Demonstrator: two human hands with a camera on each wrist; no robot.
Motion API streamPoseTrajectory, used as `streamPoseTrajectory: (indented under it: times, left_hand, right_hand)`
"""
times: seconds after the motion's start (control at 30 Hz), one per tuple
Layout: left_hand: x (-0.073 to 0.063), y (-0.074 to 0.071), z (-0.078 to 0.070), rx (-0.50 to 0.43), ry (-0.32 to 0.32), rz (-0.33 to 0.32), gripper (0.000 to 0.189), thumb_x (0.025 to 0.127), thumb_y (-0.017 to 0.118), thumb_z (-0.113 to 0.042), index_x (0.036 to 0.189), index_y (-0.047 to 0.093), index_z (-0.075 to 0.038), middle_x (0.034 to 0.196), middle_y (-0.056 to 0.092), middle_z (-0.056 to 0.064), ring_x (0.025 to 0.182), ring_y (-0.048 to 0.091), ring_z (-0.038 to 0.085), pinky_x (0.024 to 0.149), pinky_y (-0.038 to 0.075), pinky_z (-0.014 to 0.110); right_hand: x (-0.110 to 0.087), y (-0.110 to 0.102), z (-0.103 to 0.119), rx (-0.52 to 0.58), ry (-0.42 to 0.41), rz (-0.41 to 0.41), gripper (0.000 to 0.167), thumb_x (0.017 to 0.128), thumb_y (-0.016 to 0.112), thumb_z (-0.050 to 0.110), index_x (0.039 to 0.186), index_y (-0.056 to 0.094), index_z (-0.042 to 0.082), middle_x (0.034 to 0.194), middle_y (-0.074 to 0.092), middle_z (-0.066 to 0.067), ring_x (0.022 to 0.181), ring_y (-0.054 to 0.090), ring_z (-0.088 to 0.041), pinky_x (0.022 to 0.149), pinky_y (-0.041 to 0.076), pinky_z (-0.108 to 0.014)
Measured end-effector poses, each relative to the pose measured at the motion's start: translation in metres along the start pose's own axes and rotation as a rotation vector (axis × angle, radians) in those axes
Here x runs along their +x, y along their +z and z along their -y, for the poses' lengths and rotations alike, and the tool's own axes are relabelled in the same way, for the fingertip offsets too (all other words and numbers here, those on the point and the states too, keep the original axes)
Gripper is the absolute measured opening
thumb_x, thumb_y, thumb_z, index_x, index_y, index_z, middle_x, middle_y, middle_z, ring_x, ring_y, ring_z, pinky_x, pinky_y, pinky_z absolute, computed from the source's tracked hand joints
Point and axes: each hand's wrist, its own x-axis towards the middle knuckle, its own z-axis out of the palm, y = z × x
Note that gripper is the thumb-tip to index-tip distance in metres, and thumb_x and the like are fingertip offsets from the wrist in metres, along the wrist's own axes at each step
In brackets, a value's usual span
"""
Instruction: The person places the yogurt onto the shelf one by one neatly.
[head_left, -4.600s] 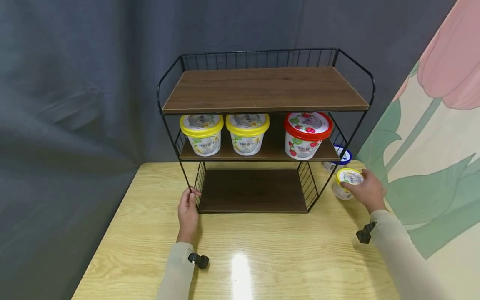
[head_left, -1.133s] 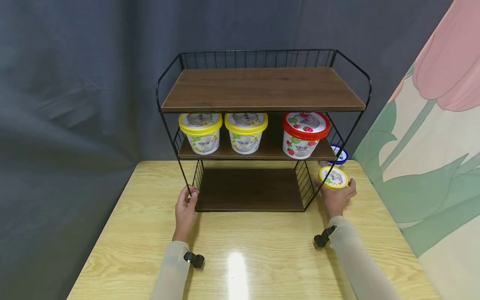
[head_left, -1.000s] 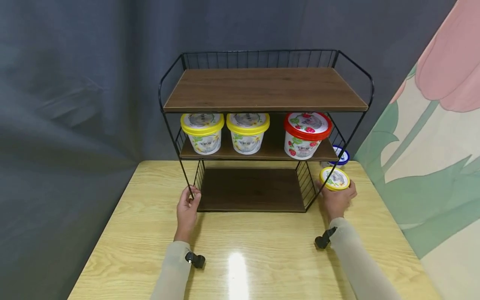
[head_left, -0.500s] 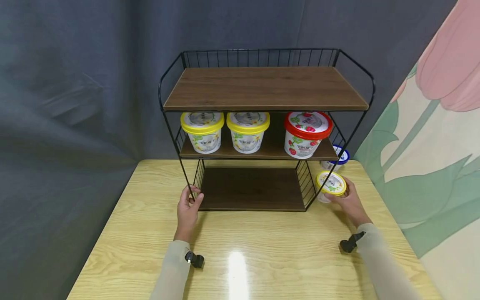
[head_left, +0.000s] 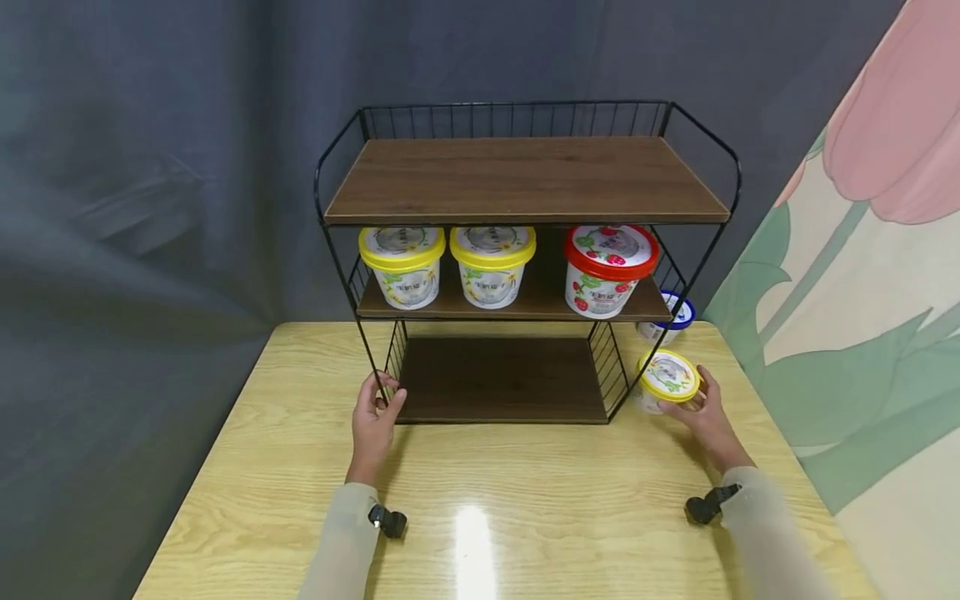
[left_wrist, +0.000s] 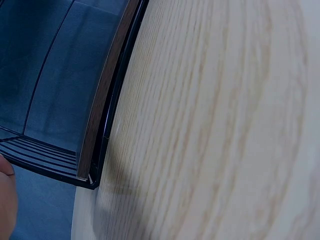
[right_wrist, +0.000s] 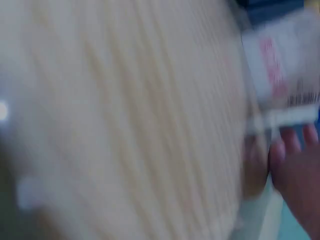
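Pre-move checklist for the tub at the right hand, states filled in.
1. Right hand on the yellow-lidded tub: ok, thumb and fingers at its side.
2. Tub fully off the table: cannot tell, its base isn't clear.
3. Left hand at the shelf rack: ok, at the left side frame.
4. Unobstructed head view of the tub: not ok, the front right post crosses its left edge.
5. Middle shelf lids on: ok, two yellow lids, one red lid.
6. Right wrist view sharp: not ok, blurred.
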Motion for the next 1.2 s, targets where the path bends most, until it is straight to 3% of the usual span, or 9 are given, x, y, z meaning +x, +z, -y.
streamPoseTrajectory:
  times: [0.17, 0.27, 0.47, 0.6, 0.77, 0.9, 0.97, 1.07, 1.2]
  left_hand:
    - [0.001, -0.001, -0.001, 0.009, -0.015, -0.008, 0.031, 0.096, 0.062, -0.003, 0.122, 0.051, 0.01, 0.114, 0.056, 0.032, 0.107, 0.05, 0.033, 0.079, 0.035, 0.03]
    - [0.002, -0.001, -0.001, 0.007, -0.019, -0.006, 0.031, 0.096, 0.062, -0.002, 0.122, 0.05, 0.011, 0.114, 0.057, 0.031, 0.105, 0.051, 0.029, 0.08, 0.035, 0.033]
    - [0.003, 0.0, -0.002, -0.004, -0.017, 0.014, 0.032, 0.095, 0.063, -0.001, 0.122, 0.051, 0.012, 0.112, 0.058, 0.026, 0.109, 0.051, 0.036, 0.081, 0.035, 0.039]
    - [0.002, 0.0, -0.002, -0.003, -0.004, 0.014, 0.03, 0.095, 0.063, -0.001, 0.121, 0.052, 0.01, 0.107, 0.06, 0.011, 0.109, 0.049, 0.04, 0.079, 0.035, 0.034]
    - [0.001, 0.0, -0.003, -0.011, 0.027, 0.027, 0.033, 0.095, 0.063, -0.001, 0.122, 0.051, 0.014, 0.106, 0.061, 0.002, 0.107, 0.051, 0.037, 0.078, 0.035, 0.038]
    - [0.003, 0.0, -0.003, 0.0, 0.037, 0.035, 0.025, 0.101, 0.054, -0.005, 0.119, 0.052, 0.011, 0.107, 0.062, 0.001, 0.106, 0.056, 0.024, 0.083, 0.039, 0.025]
    - [0.004, -0.001, -0.003, 0.023, 0.035, 0.025, 0.021, 0.105, 0.047, -0.009, 0.115, 0.055, 0.008, 0.107, 0.063, 0.008, 0.108, 0.057, 0.019, 0.088, 0.041, 0.018]
    - [0.006, -0.002, -0.003, 0.044, 0.036, -0.004, 0.025, 0.107, 0.04, -0.008, 0.108, 0.058, 0.009, 0.105, 0.062, 0.025, 0.112, 0.058, 0.023, 0.095, 0.04, 0.011]
    - [0.008, -0.004, -0.002, 0.036, 0.036, -0.03, 0.025, 0.104, 0.042, -0.001, 0.103, 0.058, 0.018, 0.1, 0.059, 0.036, 0.107, 0.06, 0.027, 0.094, 0.042, 0.01]
  right_hand:
    - [-0.011, 0.033, 0.015, -0.059, 0.038, -0.347, 0.111, 0.085, 0.078, 0.039, 0.16, -0.001, 0.02, 0.16, 0.003, -0.014, 0.149, 0.014, -0.039, 0.118, 0.02, -0.062]
    - [-0.013, 0.05, 0.023, -0.145, 0.061, -0.499, 0.114, 0.079, 0.081, 0.045, 0.159, 0.005, 0.018, 0.158, 0.007, -0.015, 0.146, 0.017, -0.038, 0.116, 0.016, -0.065]
    - [-0.007, 0.071, 0.03, -0.194, 0.11, -0.661, 0.113, 0.077, 0.081, 0.043, 0.158, 0.008, 0.014, 0.156, 0.013, -0.019, 0.142, 0.018, -0.039, 0.11, 0.015, -0.064]
    - [-0.003, 0.075, 0.032, -0.188, 0.114, -0.711, 0.109, 0.075, 0.082, 0.04, 0.156, 0.016, 0.011, 0.152, 0.02, -0.021, 0.141, 0.021, -0.039, 0.108, 0.017, -0.061]
    - [-0.003, 0.064, 0.027, -0.193, 0.109, -0.676, 0.106, 0.075, 0.082, 0.045, 0.155, 0.022, 0.011, 0.151, 0.025, -0.02, 0.139, 0.025, -0.036, 0.11, 0.018, -0.06]
    - [-0.006, 0.044, 0.024, -0.165, 0.074, -0.543, 0.107, 0.076, 0.083, 0.048, 0.156, 0.023, 0.011, 0.153, 0.024, -0.018, 0.14, 0.025, -0.034, 0.114, 0.022, -0.059]
    - [-0.007, 0.033, 0.023, -0.164, 0.032, -0.449, 0.106, 0.077, 0.083, 0.045, 0.156, 0.024, 0.008, 0.152, 0.026, -0.018, 0.139, 0.026, -0.035, 0.114, 0.025, -0.059]
    - [-0.005, 0.015, 0.02, -0.216, -0.045, -0.303, 0.102, 0.079, 0.084, 0.04, 0.156, 0.026, 0.005, 0.151, 0.031, -0.023, 0.137, 0.027, -0.039, 0.111, 0.027, -0.062]
    - [-0.001, -0.005, 0.015, -0.304, -0.089, -0.143, 0.105, 0.081, 0.082, 0.04, 0.158, 0.019, 0.006, 0.152, 0.032, -0.029, 0.136, 0.026, -0.048, 0.105, 0.024, -0.071]
